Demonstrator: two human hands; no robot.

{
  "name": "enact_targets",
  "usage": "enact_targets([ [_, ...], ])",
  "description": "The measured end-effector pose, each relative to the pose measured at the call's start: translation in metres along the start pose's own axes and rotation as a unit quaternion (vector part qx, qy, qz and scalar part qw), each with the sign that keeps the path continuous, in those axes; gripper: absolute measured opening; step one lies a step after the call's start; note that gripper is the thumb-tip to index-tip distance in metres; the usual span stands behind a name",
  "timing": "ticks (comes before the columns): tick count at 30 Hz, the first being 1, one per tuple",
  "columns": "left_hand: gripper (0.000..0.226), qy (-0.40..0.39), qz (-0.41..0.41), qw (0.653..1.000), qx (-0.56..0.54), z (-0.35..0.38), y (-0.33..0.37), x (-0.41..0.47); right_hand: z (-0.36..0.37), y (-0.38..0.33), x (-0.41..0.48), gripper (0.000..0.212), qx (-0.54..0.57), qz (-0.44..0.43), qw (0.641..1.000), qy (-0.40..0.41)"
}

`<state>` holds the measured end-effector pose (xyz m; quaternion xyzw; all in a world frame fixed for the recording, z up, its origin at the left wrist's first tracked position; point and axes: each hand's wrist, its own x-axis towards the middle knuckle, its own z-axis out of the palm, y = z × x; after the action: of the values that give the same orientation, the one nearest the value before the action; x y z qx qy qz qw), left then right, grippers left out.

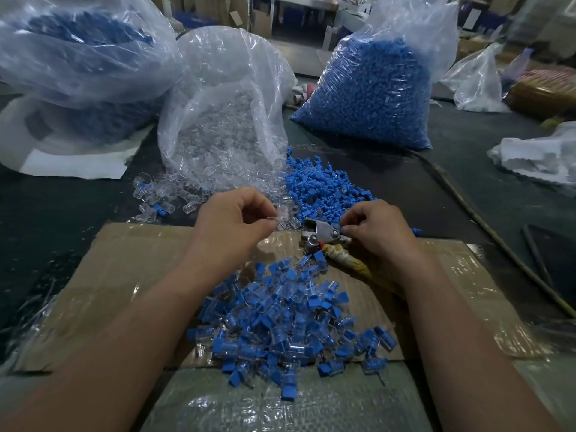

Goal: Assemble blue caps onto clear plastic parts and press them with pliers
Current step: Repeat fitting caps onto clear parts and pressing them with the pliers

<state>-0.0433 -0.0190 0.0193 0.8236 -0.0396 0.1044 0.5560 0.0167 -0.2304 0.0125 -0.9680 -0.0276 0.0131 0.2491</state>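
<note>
No writing, label, brand or number can be read, whether on the clear bags (224, 98) beyond the fingers (263, 202), the cardboard sheet (131, 275) beneath them, or the pliers (324, 230).

Dim, bluish light; glare on the plastic bags (224, 98); wide-angle bending at blurred edges.

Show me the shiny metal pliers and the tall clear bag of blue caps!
shiny metal pliers (321, 230): head view, on the metal head.
tall clear bag of blue caps (371, 88): head view, on its blue-filled middle.
</note>
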Motion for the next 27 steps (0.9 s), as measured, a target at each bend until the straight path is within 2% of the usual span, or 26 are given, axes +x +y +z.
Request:
enact_targets([
  [7,0.021,-0.013,-0.009,1.0,-0.022,0.002,0.001,0.0,-0.001,-0.001,0.003,0.022,0.0,0.002,0.999,-0.046],
  [12,0.021,-0.013,-0.013,0.999,-0.029,0.002,0.0,0.0,0.002,0.0,-0.001,0.023,-0.005,-0.004,0.999,-0.032],
  [14,0.02,-0.013,-0.016,0.999,-0.036,0.001,0.0,0.0,-0.002,0.0,-0.004,0.023,0.009,-0.02,1.0,0.01],
  [16,0.021,-0.01,-0.022,0.999,-0.044,0.001,0.001,0.0,-0.009,-0.001,-0.007,0.02,0.065,-0.035,0.994,0.079],
  [18,0.022,-0.009,-0.031,0.998,-0.051,0.001,0.003,0.0,-0.016,-0.007,-0.014,0.016,0.166,-0.044,0.978,0.117],
  [23,0.019,-0.013,-0.041,0.996,-0.074,0.0,0.005,-0.002,-0.01,-0.033,-0.039,0.02,0.294,-0.101,0.947,0.077],
  [27,0.02,-0.004,-0.036,0.997,-0.071,0.0,0.006,-0.002,-0.003,-0.05,-0.051,0.022,0.346,-0.168,0.917,0.104],
])
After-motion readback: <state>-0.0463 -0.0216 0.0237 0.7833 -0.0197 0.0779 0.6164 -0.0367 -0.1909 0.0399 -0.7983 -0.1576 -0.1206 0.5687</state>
